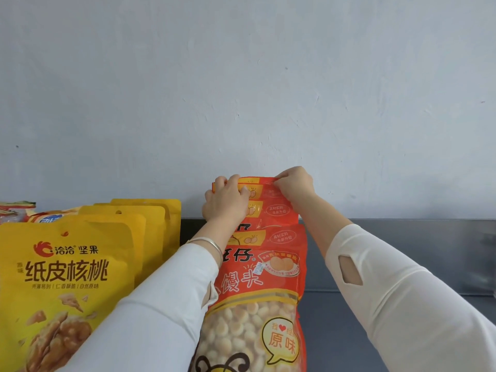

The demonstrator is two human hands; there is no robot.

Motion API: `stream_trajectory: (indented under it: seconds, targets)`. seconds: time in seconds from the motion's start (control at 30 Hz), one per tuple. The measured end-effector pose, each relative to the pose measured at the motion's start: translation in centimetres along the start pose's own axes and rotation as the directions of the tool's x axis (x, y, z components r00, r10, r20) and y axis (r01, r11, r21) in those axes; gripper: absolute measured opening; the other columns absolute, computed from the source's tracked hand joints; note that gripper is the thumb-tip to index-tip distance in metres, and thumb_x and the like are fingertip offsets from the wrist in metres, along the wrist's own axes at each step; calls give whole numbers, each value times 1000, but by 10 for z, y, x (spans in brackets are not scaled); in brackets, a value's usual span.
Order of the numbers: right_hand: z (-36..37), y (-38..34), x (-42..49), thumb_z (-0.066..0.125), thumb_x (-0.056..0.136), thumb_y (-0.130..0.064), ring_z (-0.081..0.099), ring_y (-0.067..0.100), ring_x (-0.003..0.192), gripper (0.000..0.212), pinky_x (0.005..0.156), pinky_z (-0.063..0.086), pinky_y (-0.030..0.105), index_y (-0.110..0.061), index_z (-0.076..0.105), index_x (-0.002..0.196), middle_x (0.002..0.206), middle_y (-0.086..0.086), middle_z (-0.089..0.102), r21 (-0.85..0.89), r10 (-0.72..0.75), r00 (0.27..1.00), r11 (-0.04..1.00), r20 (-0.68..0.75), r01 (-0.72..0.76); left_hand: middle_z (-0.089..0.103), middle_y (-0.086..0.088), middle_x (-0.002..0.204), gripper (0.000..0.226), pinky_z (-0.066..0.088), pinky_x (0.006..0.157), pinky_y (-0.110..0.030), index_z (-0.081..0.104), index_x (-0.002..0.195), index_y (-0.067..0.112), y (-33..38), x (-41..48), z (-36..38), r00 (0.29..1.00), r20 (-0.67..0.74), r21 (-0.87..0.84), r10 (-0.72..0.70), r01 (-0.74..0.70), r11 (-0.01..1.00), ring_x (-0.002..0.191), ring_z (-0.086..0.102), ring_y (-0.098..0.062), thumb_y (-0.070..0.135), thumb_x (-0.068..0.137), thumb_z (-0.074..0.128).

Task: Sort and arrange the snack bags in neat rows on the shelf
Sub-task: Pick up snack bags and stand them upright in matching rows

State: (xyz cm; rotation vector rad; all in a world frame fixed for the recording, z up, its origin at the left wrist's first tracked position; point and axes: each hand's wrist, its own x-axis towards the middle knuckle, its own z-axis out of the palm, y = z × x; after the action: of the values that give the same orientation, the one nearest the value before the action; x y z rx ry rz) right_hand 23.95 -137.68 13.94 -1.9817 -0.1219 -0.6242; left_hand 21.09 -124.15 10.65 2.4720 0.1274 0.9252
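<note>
Both left hand (226, 200) and right hand (295, 187) grip rear red bag's (266, 195) edge (grey shelf (402, 251) shows rightward).

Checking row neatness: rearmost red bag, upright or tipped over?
Upright. The rearmost red bag stands behind the other red bags, top edge level, with left hand and right hand gripping its top corners.

— Where does my camera sit?
— On your head, wide-angle, facing the wall (241, 76), tilted slightly down to the shelf (402, 251).
— How near?
— Close; the bags (255, 277) fill your lower frame.
</note>
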Motion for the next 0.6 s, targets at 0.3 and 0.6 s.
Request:
stream_trajectory:
  seconds: [0.3, 0.6]
  targets:
    - [10, 12, -10, 46, 84, -7, 61, 27, 82, 33, 66, 45, 29, -19, 72, 99, 97, 7, 69, -163, -134, 986, 980, -98, 117, 31, -2, 141, 43, 40, 75, -36, 32, 139, 29, -1, -5, 11, 999, -41, 20, -5, 6, 1000, 117, 45, -31, 45, 99, 24]
    - [-14, 19, -20, 43, 97, -30, 52, 29, 120, 42, 98, 46, 42, -19, 49, 137, 135, 10, 53, -123, -85, 996, 989, 25, 88, 22, 1, 154, 51, 35, 100, -47, 22, 146, 33, 1, -19, -3, 998, -46, 83, 39, -35, 996, 131, 36, -31, 51, 98, 20]
